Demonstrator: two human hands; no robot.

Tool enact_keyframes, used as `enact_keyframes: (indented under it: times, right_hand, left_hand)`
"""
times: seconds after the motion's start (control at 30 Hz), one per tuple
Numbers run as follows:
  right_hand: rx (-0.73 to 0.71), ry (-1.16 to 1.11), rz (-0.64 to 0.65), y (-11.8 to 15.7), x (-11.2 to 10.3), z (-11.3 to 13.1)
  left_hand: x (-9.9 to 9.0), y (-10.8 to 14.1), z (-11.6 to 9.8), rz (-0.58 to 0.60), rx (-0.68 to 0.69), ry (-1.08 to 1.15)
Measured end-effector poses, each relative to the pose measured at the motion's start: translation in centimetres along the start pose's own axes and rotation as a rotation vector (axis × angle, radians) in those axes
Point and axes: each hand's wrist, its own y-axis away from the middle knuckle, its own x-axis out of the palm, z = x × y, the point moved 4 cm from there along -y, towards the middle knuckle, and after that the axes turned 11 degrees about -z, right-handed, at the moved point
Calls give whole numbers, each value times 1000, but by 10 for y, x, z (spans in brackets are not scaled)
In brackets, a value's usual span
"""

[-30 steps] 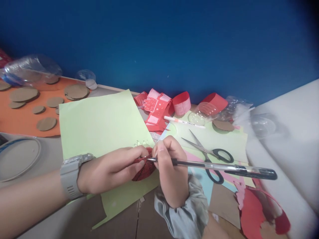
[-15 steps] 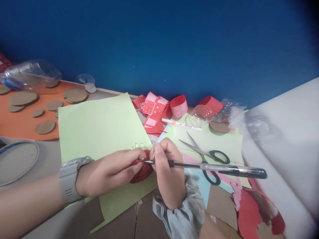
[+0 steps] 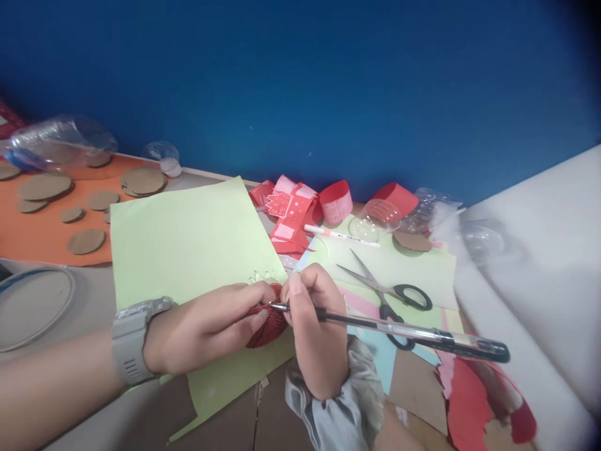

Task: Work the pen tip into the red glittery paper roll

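Dipping its back end lower than before, the pen (image 3: 413,333) is resting pinched in my right grip (image 3: 318,332). My left grip (image 3: 200,329) is holding the red patterned piece (image 3: 271,329) over green paper (image 3: 183,235).

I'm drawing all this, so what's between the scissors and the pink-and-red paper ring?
In the head view, a white marker lies between the scissors and the pink-and-red paper ring, with some pale green paper showing there too.

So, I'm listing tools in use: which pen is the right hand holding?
The clear plastic pen with a black end, pointing toward the left hand; the white orange-banded marker lies beyond the black-handled metal scissors.
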Motion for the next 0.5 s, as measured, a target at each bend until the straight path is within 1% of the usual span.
enact_keyframes:
  times: [0.17, 0.3, 0.5]
  right_hand:
    - [11, 48, -13, 0, -1, -2]
    - [-5, 81, -7, 0, -1, -1]
    - [19, 85, -18, 0, -2, 0]
  left_hand:
    - [-1, -1, -2, -24, 46, -20]
    - [-1, -2, -4, -9, 48, -25]
    - [-1, -2, -4, -6, 32, 1]
